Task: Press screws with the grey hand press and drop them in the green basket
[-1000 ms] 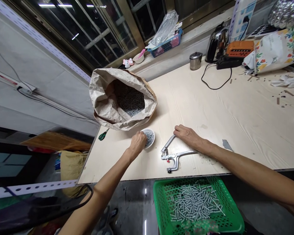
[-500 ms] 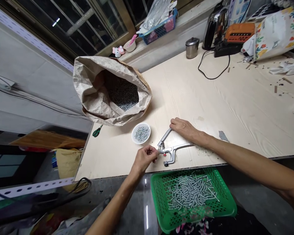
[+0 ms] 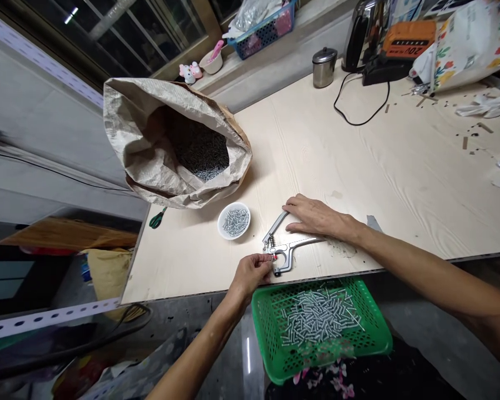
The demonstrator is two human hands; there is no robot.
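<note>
A pair of silver snap-fastener pliers lies on the table near its front edge, its handles spread apart, with a spring and a red tip by the jaw. My right hand has its fingers bent over the end of the raised upper handle, the thumb held apart below it. My left hand is closed in a pinch right at the jaw, beside the red tip; whatever is between the fingertips is too small to make out. Left of the pliers stands a white bowl of small silver screw-like pieces.
Below the table edge, a green basket holds many longer silver pieces. A large paper sack of dark metal pieces stands at the back left, near green-handled scissors. Farther back are a metal canister and a black cable.
My left hand has moved from beside the pliers' head down to the red tip at the jaw. The right thumb has come away from the upper handle. The view has shifted slightly.
</note>
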